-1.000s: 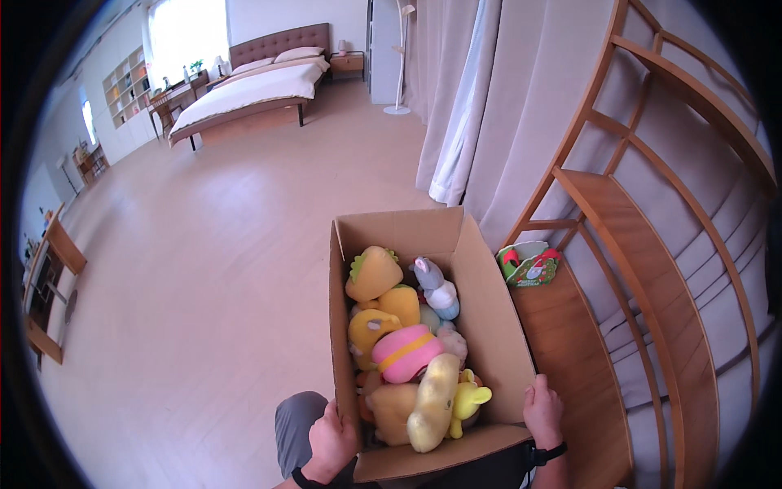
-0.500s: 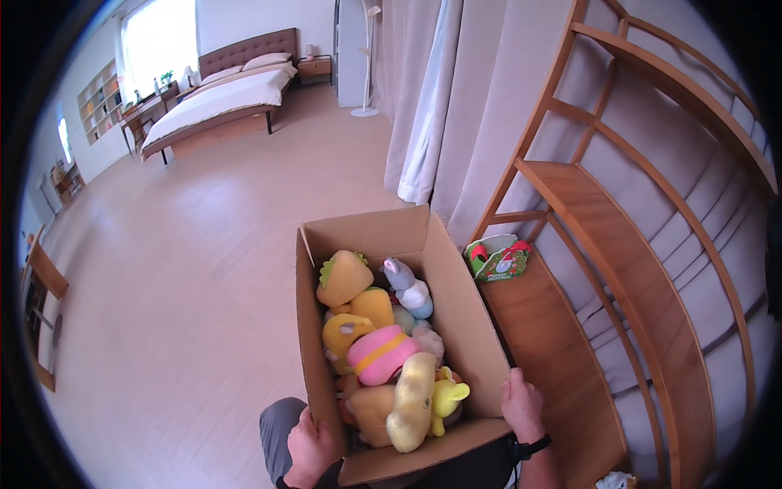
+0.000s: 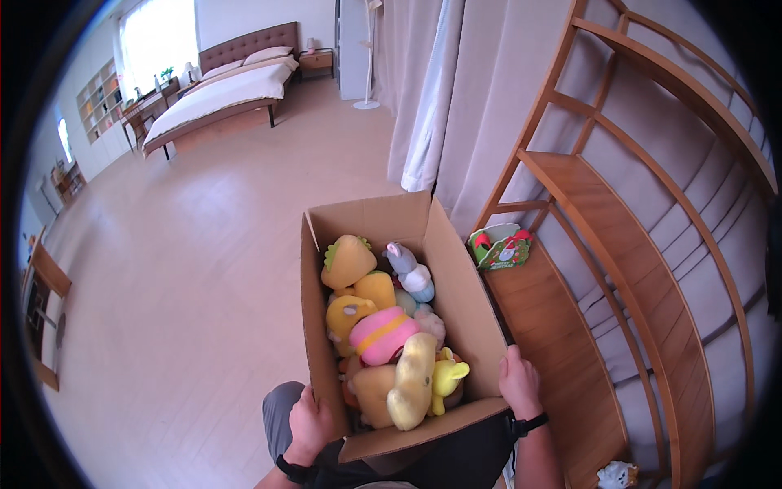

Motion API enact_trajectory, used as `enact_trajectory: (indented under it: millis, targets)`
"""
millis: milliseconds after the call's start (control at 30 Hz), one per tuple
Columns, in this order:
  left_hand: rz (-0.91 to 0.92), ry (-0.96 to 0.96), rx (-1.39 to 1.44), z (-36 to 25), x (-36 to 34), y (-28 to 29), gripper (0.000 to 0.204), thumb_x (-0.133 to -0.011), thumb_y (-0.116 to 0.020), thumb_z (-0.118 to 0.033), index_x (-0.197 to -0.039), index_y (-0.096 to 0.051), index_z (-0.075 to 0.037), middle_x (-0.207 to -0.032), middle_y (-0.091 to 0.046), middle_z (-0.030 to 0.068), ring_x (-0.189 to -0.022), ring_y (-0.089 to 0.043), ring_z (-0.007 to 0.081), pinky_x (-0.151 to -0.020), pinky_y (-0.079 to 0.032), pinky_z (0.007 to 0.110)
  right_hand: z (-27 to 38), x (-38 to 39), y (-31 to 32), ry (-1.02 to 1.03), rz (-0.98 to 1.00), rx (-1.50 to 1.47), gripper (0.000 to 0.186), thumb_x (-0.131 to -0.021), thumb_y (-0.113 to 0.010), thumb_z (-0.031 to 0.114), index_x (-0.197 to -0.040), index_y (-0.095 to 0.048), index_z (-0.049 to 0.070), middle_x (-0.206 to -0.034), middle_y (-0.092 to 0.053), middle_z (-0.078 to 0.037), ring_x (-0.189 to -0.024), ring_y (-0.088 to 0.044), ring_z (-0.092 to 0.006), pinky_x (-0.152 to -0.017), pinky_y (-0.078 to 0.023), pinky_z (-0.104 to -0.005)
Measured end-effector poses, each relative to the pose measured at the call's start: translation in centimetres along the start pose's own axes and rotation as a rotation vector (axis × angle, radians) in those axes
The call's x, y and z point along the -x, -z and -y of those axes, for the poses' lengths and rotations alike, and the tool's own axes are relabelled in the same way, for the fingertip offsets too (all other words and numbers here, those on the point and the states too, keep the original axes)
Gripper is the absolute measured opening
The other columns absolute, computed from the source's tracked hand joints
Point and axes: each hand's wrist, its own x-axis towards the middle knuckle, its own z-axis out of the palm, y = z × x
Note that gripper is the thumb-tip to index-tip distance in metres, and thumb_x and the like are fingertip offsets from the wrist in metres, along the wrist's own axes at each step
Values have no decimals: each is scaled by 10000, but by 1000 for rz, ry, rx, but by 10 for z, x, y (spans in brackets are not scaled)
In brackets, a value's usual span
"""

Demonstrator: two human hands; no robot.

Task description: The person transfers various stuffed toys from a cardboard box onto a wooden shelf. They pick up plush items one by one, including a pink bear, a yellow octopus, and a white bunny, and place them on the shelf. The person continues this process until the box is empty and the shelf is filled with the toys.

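Higher in view: left hand (image 3: 313,425), right hand (image 3: 521,381) opposite, fingers (image 3: 511,365) tight on cardboard box (image 3: 466,289)

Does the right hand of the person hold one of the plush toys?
No, the right hand grips the cardboard box by its edge; the plush toys lie inside.

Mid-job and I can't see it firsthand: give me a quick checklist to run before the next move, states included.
1. Left fingers on the box's near left side: ok.
2. Right fingers on its near right side: ok.
3. Toys lying inside the box walls: ok.
4. Support under the box: cannot tell, its underside is hidden.
5. Gap between box and bottom shelf: cannot tell, they overlap in view.
6. Bottom shelf bare: not ok, a green item stands at its far end.
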Motion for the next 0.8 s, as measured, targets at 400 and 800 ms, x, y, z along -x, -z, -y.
enact_trajectory:
  millis: [400, 800]
  targets:
    - [-39, 16, -37, -4, -20, 5, 266, -944, -555, -151, -1133, -617, 25, -914, -691, 309, -893, -672, 494, -756, -545, 539, 14, -12, -11, 7, -42, -9, 161, -1012, -542, 200, -1066, -490, 57, -811, -700, -241, -797, -679, -474, -697, -516, -600]
    - [-47, -43, -29, 4, -18, 2, 353, -940, -554, -133, -1265, -584, 0, -862, -708, 274, -804, -690, 472, -720, -552, 553, 11, -8, -14, 10, -73, -25, 164, -1011, -547, 199, -1077, -504, 55, -793, -693, -237, -775, -666, -481, -681, -499, -604]
